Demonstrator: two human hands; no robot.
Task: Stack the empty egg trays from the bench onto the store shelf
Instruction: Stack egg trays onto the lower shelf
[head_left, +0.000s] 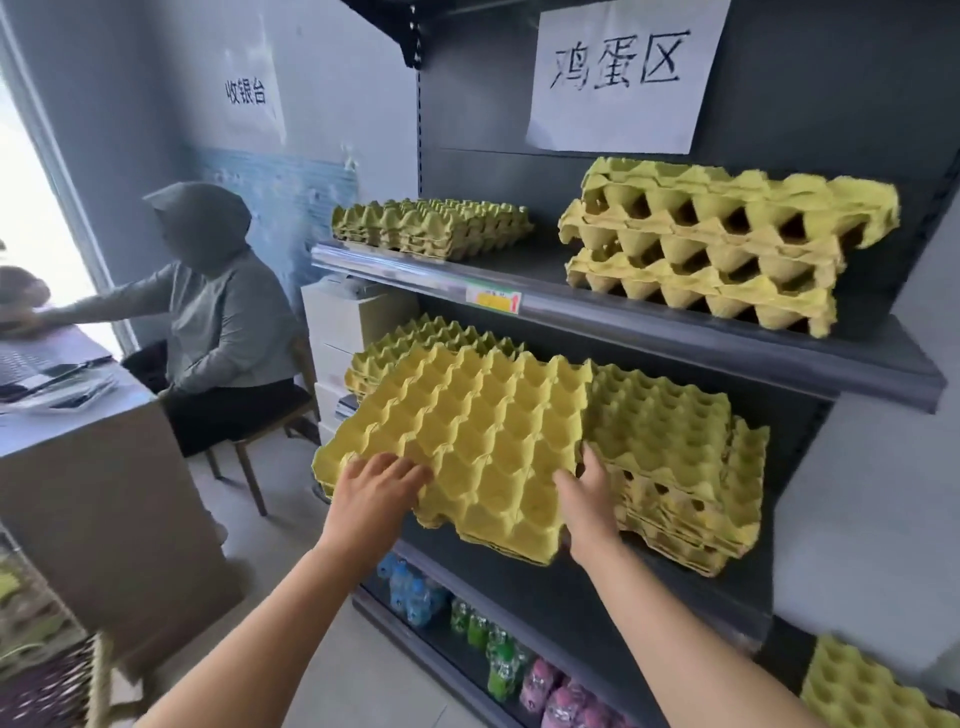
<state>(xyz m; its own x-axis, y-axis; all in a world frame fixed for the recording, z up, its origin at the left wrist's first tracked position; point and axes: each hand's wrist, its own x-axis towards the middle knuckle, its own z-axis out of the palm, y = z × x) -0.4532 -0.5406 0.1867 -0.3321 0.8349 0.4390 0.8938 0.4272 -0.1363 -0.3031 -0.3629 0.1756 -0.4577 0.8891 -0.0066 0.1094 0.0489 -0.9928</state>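
Observation:
A small stack of yellow egg trays (467, 436) hangs tilted at the front of the middle shelf (675, 597), partly outside its edge. My left hand (382, 486) grips its near left edge, fingers curled over the top. My right hand (587, 499) holds its near right corner, thumb on top. Right beside it on the same shelf sits another yellow tray stack (685, 467). A greenish tray stack (415, 343) lies behind at the shelf's left end.
The upper shelf (649, 322) carries a low green tray stack (431, 226) and a tall yellow stack (727, 249). Drink bottles (498, 654) fill the bottom shelf. More trays (857, 686) lie at lower right. A seated person (218, 312) and a counter (104, 467) are to the left.

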